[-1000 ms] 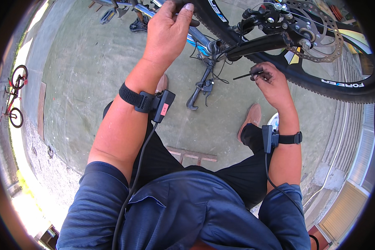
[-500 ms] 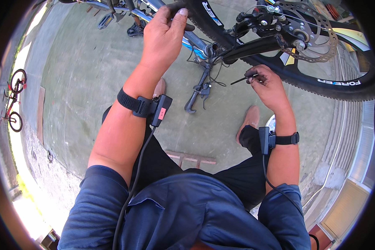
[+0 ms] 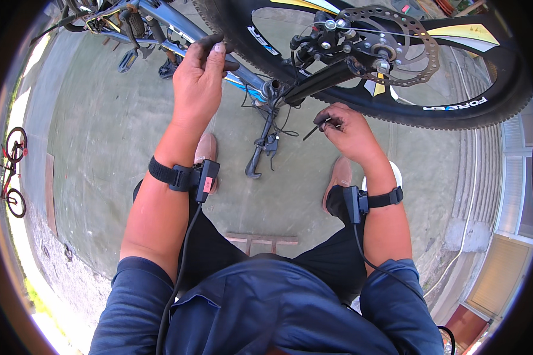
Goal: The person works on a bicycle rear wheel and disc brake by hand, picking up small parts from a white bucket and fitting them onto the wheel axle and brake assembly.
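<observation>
An upside-down blue bicycle frame (image 3: 175, 25) stands ahead of me, its handlebar (image 3: 254, 164) on the floor. My left hand (image 3: 196, 77), blackened at the fingertips, is beside the frame and the tire, fingers loosely bent and apart; I see nothing held in it. My right hand (image 3: 349, 129) pinches a thin black rod (image 3: 310, 133), whose exact kind I cannot make out. It is below the black wheel (image 3: 456, 114). Above it are the brake disc (image 3: 423, 65), the brake caliper (image 3: 331, 35) and the black fork leg (image 3: 323, 81).
A red bicycle (image 3: 9, 171) lies near the far left edge. A low wooden stool (image 3: 263, 239) is between my legs, and a white round container (image 3: 397, 174) is partly hidden behind my right forearm. Grey corrugated sheeting (image 3: 477, 171) runs along the right.
Both hands have shifted left and slightly down in the picture, and the bicycle has shifted left too, as the view turned. The rod is still in my right hand.
</observation>
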Demonstrator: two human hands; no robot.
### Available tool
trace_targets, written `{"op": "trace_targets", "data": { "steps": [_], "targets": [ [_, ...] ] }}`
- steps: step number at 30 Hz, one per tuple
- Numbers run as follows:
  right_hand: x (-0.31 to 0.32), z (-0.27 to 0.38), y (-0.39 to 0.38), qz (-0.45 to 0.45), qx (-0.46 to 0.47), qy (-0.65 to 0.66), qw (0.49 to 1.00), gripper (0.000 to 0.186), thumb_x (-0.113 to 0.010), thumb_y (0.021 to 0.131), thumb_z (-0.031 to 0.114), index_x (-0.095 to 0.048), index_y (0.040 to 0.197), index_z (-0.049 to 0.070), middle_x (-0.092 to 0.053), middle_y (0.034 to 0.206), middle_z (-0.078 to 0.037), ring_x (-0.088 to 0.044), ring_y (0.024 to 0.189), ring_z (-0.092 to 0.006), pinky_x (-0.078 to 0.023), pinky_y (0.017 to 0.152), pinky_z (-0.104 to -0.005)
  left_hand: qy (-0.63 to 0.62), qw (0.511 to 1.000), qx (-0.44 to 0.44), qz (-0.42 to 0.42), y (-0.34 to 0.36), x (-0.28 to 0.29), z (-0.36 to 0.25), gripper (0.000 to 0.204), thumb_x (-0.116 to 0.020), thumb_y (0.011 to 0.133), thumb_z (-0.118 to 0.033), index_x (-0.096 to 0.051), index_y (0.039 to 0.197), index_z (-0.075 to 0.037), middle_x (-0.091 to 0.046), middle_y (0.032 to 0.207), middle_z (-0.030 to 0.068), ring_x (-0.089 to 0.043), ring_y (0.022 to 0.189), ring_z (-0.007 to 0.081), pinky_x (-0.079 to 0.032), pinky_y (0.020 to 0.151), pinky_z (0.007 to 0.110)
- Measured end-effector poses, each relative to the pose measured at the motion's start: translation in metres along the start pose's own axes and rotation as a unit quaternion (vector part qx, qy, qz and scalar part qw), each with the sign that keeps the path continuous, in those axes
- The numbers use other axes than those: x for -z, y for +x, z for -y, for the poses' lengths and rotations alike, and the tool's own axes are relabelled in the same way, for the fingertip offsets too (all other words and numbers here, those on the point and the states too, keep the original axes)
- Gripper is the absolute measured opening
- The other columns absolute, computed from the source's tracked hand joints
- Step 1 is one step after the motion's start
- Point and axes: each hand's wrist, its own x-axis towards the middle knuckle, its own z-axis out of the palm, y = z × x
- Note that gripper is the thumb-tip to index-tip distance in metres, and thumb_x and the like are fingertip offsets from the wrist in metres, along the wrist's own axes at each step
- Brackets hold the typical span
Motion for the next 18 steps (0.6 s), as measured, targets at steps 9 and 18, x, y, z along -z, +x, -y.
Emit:
{"op": "trace_targets", "data": {
  "steps": [9, 18],
  "targets": [
    [0.000, 0.003, -0.001, 0.001, -0.006, -0.006, 1.000, 0.020, -0.061, 0.079, 0.002, -0.067, 0.098, 0.002, -0.062, 0.091, -0.011, -0.062, 0.079, -0.0225, -0.050, 0.070, -0.0316, -0.004, 1.000, 0.011, 0.013, -0.001, 0.002, -0.001, 0.032, -0.052, 0.101, -0.021, -0.055, 0.120, 0.003, -0.066, 0.101, 0.0087, -0.066, 0.080, 0.0127, -0.050, 0.069, 0.024],
    [0.000, 0.015, -0.002, 0.014, -0.061, 0.014, 0.998, 0.023, -0.066, 0.082, 0.006, -0.064, 0.105, 0.002, -0.066, 0.088, -0.010, -0.063, 0.076, -0.0170, -0.051, 0.071, -0.0299, 0.004, 1.000, 0.016, 0.017, -0.001, 0.003, -0.004, 0.032, -0.050, 0.101, -0.022, -0.053, 0.122, 0.003, -0.066, 0.104, 0.0095, -0.067, 0.081, 0.0137, -0.050, 0.069, 0.023]
  ]
}}
